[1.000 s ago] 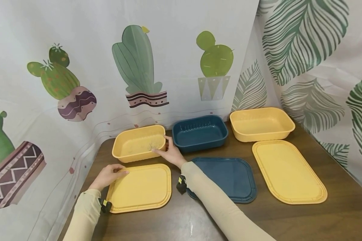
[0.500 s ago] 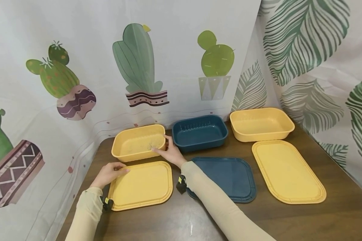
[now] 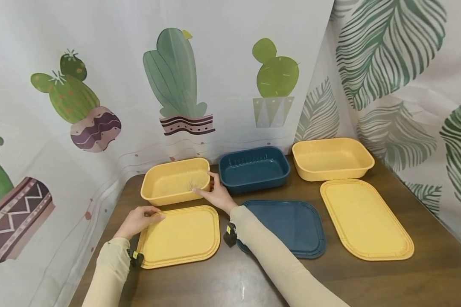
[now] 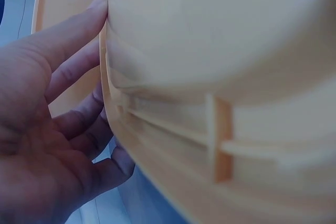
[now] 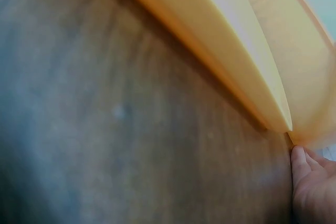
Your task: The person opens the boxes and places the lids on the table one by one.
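Note:
In the head view, my left hand [image 3: 140,221] grips the left rear corner of a yellow rectangular lid [image 3: 182,236]. The left wrist view shows the thumb on the lid's ribbed face [image 4: 210,35], with the other fingers behind its edge. Just beyond the lid stands a shallow yellow tub [image 3: 173,199], with some dark marks inside. My right hand [image 3: 219,197] holds this tub by its right end, thumb at the front rim and fingers at the outer side. In the right wrist view, the lid [image 5: 226,35] slants close over the table in front of the tub.
To the right stand a dark blue tub [image 3: 259,184] and another yellow tub [image 3: 334,174]. A blue lid [image 3: 292,230], partly behind my right forearm, and a second yellow lid [image 3: 366,221] lie before them on the brown table [image 3: 199,288]. Printed cloth hangs behind.
The yellow lid in my left hand has shifted slightly toward the tub, mostly in the first half second. My right hand keeps its hold on the tub.

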A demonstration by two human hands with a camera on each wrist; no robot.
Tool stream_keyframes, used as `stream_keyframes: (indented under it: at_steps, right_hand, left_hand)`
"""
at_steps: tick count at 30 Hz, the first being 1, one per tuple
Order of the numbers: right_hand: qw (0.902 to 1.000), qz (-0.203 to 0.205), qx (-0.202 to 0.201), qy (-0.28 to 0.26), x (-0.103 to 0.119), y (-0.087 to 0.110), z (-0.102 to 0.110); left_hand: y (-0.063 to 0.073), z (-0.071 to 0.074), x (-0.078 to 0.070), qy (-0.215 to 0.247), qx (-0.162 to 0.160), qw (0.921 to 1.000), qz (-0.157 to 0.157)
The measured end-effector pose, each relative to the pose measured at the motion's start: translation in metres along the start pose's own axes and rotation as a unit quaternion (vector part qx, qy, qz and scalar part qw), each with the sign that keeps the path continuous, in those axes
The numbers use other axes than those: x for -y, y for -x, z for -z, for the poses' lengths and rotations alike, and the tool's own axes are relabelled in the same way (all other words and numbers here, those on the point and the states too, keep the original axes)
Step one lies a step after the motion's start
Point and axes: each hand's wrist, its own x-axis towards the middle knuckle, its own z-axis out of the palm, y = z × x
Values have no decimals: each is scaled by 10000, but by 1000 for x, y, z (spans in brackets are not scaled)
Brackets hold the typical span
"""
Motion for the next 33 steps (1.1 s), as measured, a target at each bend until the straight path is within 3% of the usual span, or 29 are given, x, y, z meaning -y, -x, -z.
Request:
stream_keyframes:
  at_steps: [9,22,33]
  right_hand:
    - [9999,31,-50,-133,-1,2,2]
    - [10000,2,-28,-35,0,2,0]
    - [9996,139,181,154,-3,2,0]
  left_hand:
    - [-2,-2,-2,20,91,9999,-124]
    - [2,-3,-8,-57,-19,9996,-263]
    - [1,-4,-8,-170,-28,9993,-322]
